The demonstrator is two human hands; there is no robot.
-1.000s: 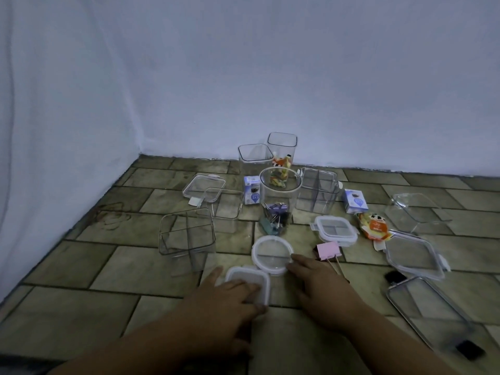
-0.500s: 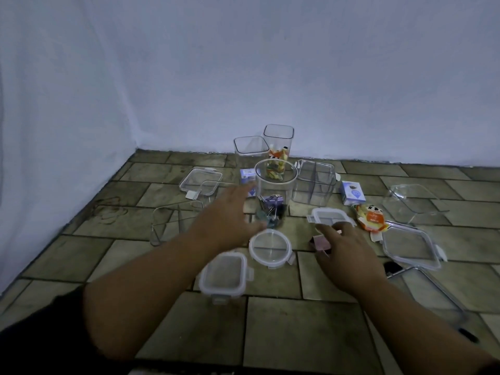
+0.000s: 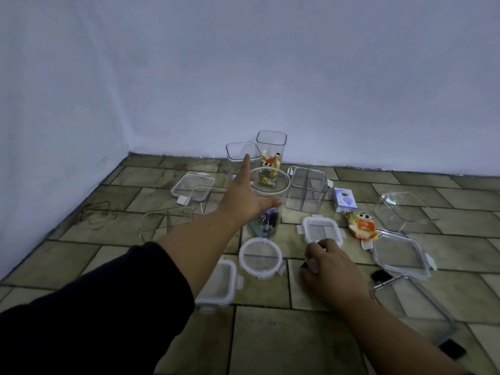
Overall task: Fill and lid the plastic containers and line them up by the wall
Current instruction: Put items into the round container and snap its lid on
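The left hand [image 3: 243, 197] spreads wide against the round container [image 3: 282, 194] in the middle, thumb on its near wall; right of it the right hand [image 3: 332, 263] pinches a pink clip [image 3: 312, 264]. No lid is on yet, and only the round container and the far tall container [image 3: 271, 142] hold things, so I judge most work remains. I count about seven open containers [image 3: 307, 189] and six loose lids [image 3: 261, 257].

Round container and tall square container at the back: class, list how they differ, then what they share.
The round container has a circular rim; the tall square container has a square one. The round container holds dark clips at its bottom; the square one holds colourful packets. The left hand touches the round container with its thumb; nothing touches the square one, which stands nearer the wall. Both are clear, upright and unlidded.
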